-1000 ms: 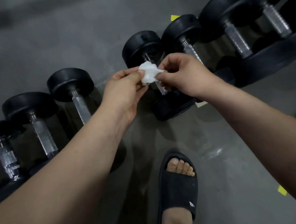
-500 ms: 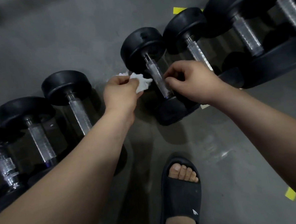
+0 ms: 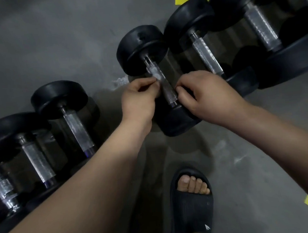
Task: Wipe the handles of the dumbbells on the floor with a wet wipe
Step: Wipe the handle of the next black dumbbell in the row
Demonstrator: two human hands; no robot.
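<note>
The left hand has dropped to the dumbbell handle, pinching the wet wipe onto it; the right hand curls alongside, grip unclear.

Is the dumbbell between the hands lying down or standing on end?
Lying down: the dumbbell rests sideways on the floor, both black ends touching it.

Grey concrete floor, yellow tape marks

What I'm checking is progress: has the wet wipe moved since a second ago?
Yes. The wet wipe came down onto the dumbbell handle, pinched by the left hand.
</note>
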